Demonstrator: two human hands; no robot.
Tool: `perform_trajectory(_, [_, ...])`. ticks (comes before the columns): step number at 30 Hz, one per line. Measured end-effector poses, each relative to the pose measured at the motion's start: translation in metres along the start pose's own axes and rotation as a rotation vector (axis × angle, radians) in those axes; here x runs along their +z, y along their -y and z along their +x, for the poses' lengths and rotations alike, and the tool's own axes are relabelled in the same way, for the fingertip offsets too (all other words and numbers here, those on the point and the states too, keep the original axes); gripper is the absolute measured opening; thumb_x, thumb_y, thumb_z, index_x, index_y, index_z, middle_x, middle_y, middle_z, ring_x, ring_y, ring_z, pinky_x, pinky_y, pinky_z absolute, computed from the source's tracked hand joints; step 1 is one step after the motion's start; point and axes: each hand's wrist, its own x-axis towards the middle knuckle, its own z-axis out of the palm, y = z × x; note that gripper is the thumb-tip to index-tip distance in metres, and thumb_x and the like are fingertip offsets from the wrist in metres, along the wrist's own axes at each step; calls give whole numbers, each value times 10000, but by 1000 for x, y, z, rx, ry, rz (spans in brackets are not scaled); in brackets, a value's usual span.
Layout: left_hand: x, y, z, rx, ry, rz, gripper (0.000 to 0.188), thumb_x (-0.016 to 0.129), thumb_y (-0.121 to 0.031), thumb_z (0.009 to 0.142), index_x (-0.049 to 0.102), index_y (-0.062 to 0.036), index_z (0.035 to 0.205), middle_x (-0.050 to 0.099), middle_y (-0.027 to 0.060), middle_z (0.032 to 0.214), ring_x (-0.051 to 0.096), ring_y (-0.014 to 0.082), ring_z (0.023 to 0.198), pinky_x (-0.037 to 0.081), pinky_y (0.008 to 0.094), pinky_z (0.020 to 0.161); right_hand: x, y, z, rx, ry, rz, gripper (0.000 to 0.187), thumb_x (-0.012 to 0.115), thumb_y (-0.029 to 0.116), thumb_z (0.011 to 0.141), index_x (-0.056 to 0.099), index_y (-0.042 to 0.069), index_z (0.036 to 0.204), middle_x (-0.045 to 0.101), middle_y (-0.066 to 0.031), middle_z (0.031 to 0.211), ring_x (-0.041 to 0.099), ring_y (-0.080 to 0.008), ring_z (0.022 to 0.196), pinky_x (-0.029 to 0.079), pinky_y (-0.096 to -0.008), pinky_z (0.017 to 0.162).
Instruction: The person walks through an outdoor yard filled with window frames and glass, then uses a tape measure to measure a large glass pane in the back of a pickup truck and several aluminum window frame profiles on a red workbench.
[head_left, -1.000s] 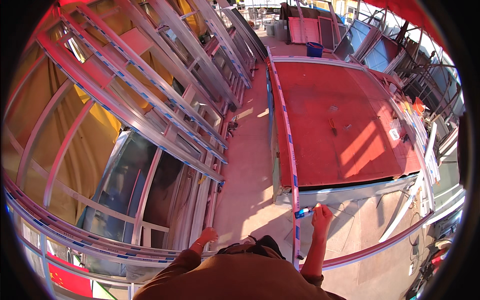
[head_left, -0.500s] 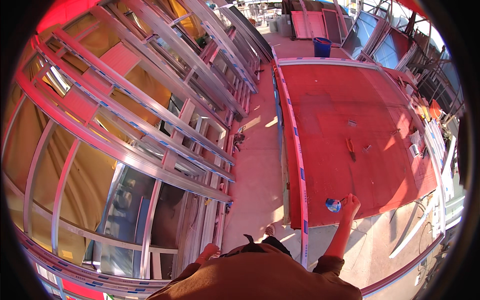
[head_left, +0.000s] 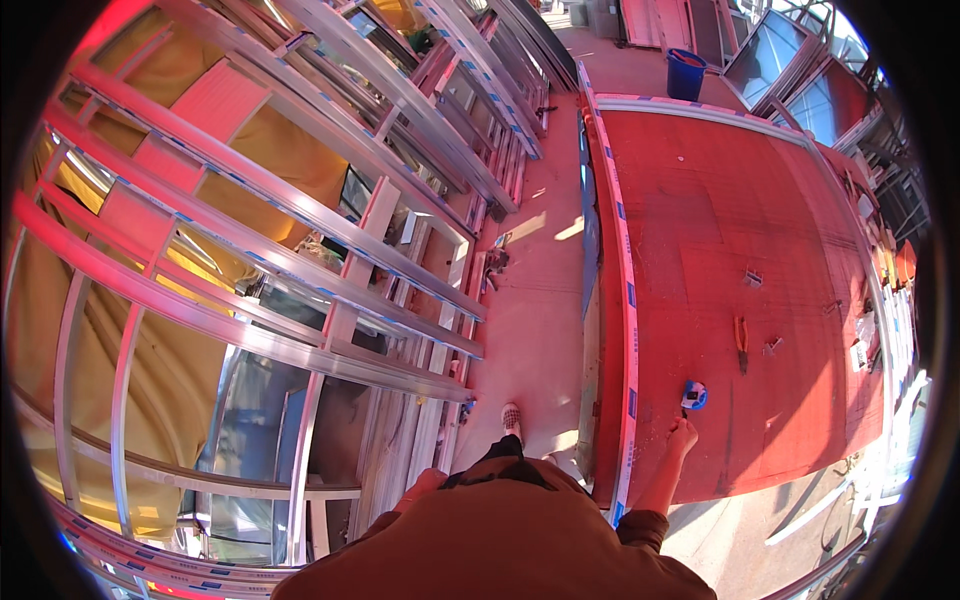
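My right hand [head_left: 682, 437] is over the near part of a large red-topped table [head_left: 690, 220], its fingers closed. From them a short dark strap or handle leads to a round blue-and-white thing [head_left: 696, 396] with a black part. It is too small to name surely. Beyond it, orange-handled pliers [head_left: 740, 345] lie on the red top. My left hand [head_left: 428, 481] hangs low by my body, close to the rack of metal profiles. It holds nothing that I can see, and its fingers are mostly hidden.
Long metal profiles [head_left: 300, 345] jut from a rack on the left, over yellow cloth [head_left: 160, 390]. A narrow walkway [head_left: 535, 330] runs between rack and table. A long wrapped profile [head_left: 628, 340] edges the table. Farther off stand a blue bucket [head_left: 686, 76] and leaning glazed frames [head_left: 768, 55].
My right hand has moved farther over the table with the blue-and-white thing, which now points away from me instead of left. My foot has stepped forward and the view has shifted.
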Motion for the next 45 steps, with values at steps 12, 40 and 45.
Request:
perform_trajectory(12, [-184,-51,254,-283,-3,-540,212,536,-165,933,689,-21,906,704,114,784,692,217,652,564,326,550,191,101,-26,8,13,120,191,508,130,974,632,8,896,509,-6,593,418,-72,413,293,-220,354])
perform_trajectory(40, [-328,-108,527,59,181,349,256,571,-259,878,694,-40,826,698,167,820,682,334,725,545,425,652,625,251,151,21,609,-63,277,625,292,964,665,22,913,703,-78,850,651,-129,656,485,-250,544])
perform_trajectory(45, [-393,-121,623,122,137,253,219,547,-202,898,670,-26,857,701,157,845,686,295,688,553,403,606,656,261,187,62,486,-50,250,611,229,970,601,35,813,570,-17,601,505,-80,460,357,-221,411])
